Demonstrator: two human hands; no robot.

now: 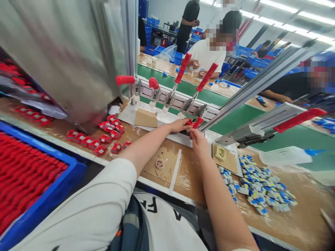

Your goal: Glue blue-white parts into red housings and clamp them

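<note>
A row of toggle clamps with red handles stands on a metal rail (pixel 178 99) in front of me. My left hand (pixel 180 125) reaches to the right end of the row, its fingers bent around a small red plastic part (pixel 190 122) under the last clamp. My right hand (pixel 200 141) is closed right beside it, fingers at the lower end of that clamp's red handle (pixel 198 122), which points down toward me. The fingers partly cover the part and the handle's tip. Other handles, such as the upright red handle (pixel 207 77), stand raised.
Red parts (pixel 112 127) lie on the left bench, and more fill a blue crate (pixel 75 170). At right are a single press clamp (pixel 261 132), a beige block (pixel 220 152), a pile of grey-blue-yellow pieces (pixel 264 188) and a white bottle (pixel 286 156). Co-workers sit across the green belt.
</note>
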